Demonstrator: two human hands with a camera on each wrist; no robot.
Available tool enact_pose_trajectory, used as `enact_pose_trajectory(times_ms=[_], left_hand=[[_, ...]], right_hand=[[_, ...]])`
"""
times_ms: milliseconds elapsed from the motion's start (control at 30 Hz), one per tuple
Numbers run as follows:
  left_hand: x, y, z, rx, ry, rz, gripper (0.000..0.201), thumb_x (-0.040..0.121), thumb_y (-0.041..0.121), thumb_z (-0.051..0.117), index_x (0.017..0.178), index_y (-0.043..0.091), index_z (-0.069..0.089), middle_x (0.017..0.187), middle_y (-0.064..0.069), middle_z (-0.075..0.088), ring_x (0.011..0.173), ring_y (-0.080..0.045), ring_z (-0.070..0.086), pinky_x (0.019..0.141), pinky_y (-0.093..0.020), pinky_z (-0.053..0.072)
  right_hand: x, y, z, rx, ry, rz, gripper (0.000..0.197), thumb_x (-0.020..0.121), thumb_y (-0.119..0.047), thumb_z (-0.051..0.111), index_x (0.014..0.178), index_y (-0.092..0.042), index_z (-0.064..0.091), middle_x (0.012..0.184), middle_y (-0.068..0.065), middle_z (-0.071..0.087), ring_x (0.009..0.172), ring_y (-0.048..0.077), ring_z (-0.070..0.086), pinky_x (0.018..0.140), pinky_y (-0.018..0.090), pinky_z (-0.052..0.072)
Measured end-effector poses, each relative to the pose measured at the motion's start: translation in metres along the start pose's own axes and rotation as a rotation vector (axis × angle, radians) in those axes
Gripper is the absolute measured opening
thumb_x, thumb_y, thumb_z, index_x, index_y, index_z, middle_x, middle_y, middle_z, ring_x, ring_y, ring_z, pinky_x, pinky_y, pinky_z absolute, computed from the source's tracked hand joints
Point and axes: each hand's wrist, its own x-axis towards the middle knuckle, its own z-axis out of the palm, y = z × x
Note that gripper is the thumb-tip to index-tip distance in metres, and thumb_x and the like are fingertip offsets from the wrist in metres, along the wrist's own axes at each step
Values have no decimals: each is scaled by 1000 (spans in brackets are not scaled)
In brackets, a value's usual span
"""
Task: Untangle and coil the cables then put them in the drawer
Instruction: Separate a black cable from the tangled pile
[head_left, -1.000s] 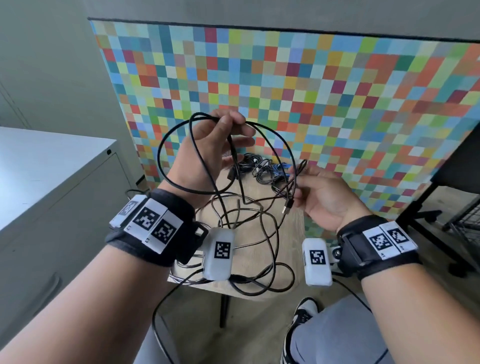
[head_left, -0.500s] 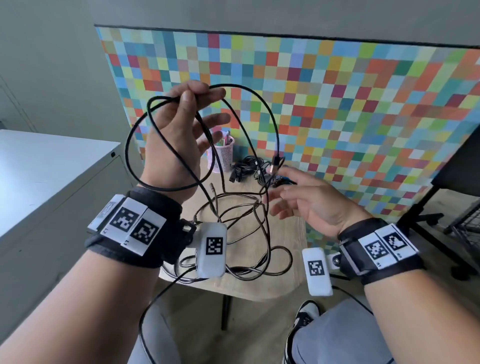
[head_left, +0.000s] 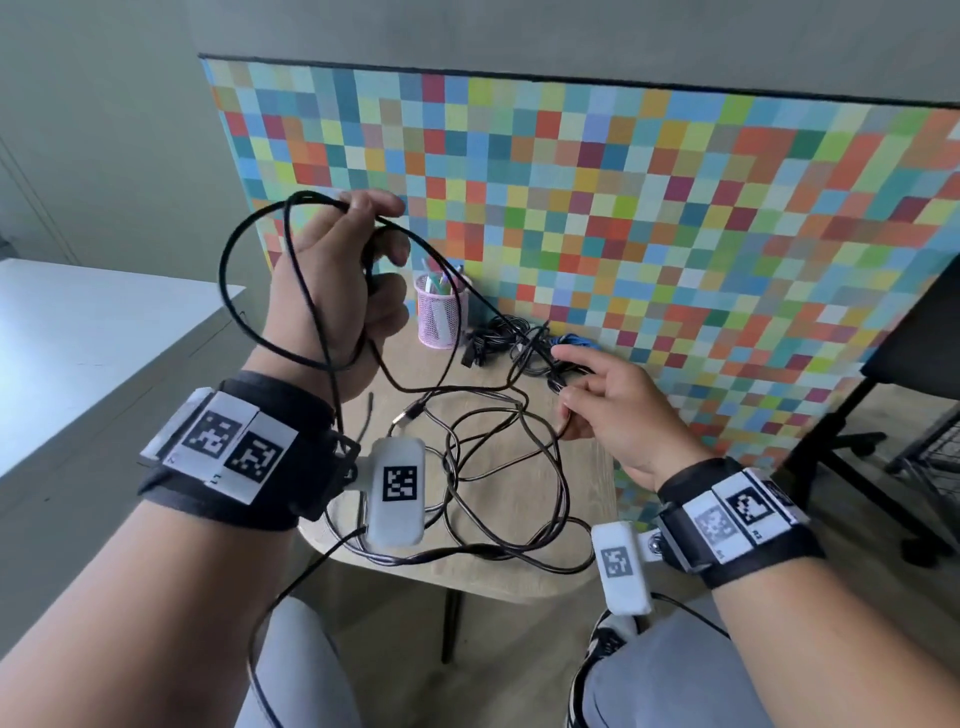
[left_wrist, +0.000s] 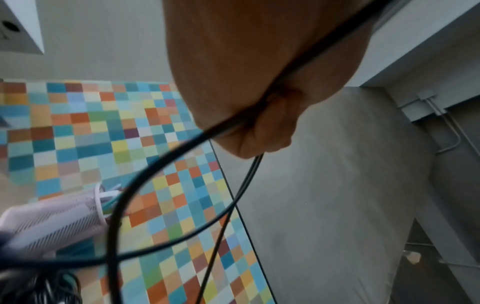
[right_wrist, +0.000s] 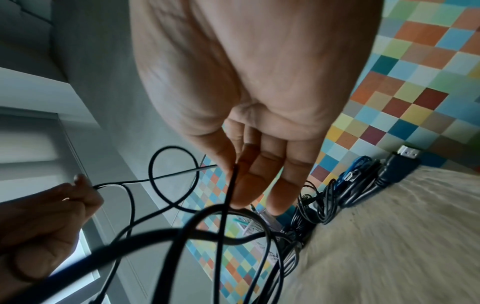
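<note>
Our left hand (head_left: 332, 280) now holds two loops of the thin black cable (head_left: 244, 244), one more than 1 s ago, fingers curled round them. Right hand (head_left: 618, 410) pinches its tail lower, near the small wooden desk (head_left: 592, 499). Coiling approx. half done, we judge.

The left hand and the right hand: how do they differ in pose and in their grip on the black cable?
The left hand is raised above the table, fingers curled round loops of the black cable; the right hand is low, near the tabletop. The right hand pinches one strand, its other fingers nearly straight. Both hold the same cable.
</note>
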Motion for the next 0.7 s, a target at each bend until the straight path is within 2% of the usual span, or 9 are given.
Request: enact_pose_trajectory(times_ms=[100, 233, 300, 367, 400, 500, 533, 600, 700], left_hand=[[1, 6, -8, 178, -22, -18, 23, 108, 21, 46, 91, 18, 60, 63, 1, 37, 43, -10, 15, 44, -17, 13], [4, 10, -17, 411, -109, -38, 28, 109, 30, 49, 90, 14, 62, 52, 8, 28, 41, -9, 16, 42, -16, 15], [6, 11, -19, 547, -89, 19, 29, 106, 33, 52, 92, 13, 67, 50, 12, 35, 38, -9, 23, 42, -19, 20], [5, 13, -19, 816, -61, 144, 25, 102, 32, 56, 95, 15, 73, 53, 11, 47, 41, -6, 37, 43, -25, 32], [4, 13, -19, 934, -56, 210, 24, 101, 30, 57, 96, 15, 74, 59, 9, 54, 47, -7, 45, 47, -20, 36], [0, 10, -16, 947, -64, 232, 23, 99, 28, 61, 96, 11, 76, 79, -12, 65, 64, -18, 54, 54, -17, 36], [-2, 9, -15, 923, -90, 217, 22, 99, 30, 62, 96, 14, 77, 77, -9, 65, 62, -14, 53, 53, -17, 36], [-8, 7, -8, 916, -178, 195, 18, 100, 30, 62, 97, 20, 77, 69, 9, 65, 58, 0, 52, 54, -11, 37], [-16, 1, 4, 837, -309, 149, 17, 103, 17, 60, 105, 13, 76, 63, 22, 61, 56, 6, 51, 54, -5, 38]], right_hand=[[3, 4, -3, -49, 43, 9, 49, 101, 4, 55, 139, -26, 59, 78, 9, 68, 69, 22, 66, 67, 34, 58], [3, 7, -3, -134, 91, -5, 55, 97, 11, 47, 129, -31, 62, 86, 6, 66, 64, 19, 68, 69, 37, 61], [3, 7, 0, -169, 92, -27, 53, 92, 15, 43, 117, -26, 67, 83, 7, 63, 63, 19, 68, 70, 36, 59], [2, 5, 3, -172, 72, -34, 45, 90, 16, 43, 103, -17, 70, 76, 4, 61, 63, 18, 67, 71, 36, 55], [1, 4, 4, -152, 56, -33, 41, 89, 16, 43, 98, -14, 70, 74, 4, 61, 62, 18, 66, 71, 36, 54], [-2, -6, 3, -28, -21, -52, 39, 88, 21, 42, 94, -7, 69, 71, 5, 59, 62, 20, 60, 69, 34, 51], [-3, -10, 2, 18, -56, -60, 39, 89, 21, 44, 96, -7, 69, 71, 4, 60, 62, 21, 58, 67, 32, 51], [-3, -21, 1, 81, -123, -61, 31, 95, 16, 51, 105, -6, 71, 72, 1, 65, 62, 22, 55, 62, 30, 51], [2, -34, 5, 57, -143, -65, 16, 100, 0, 60, 107, -8, 72, 79, 9, 66, 63, 21, 54, 69, 36, 51]])
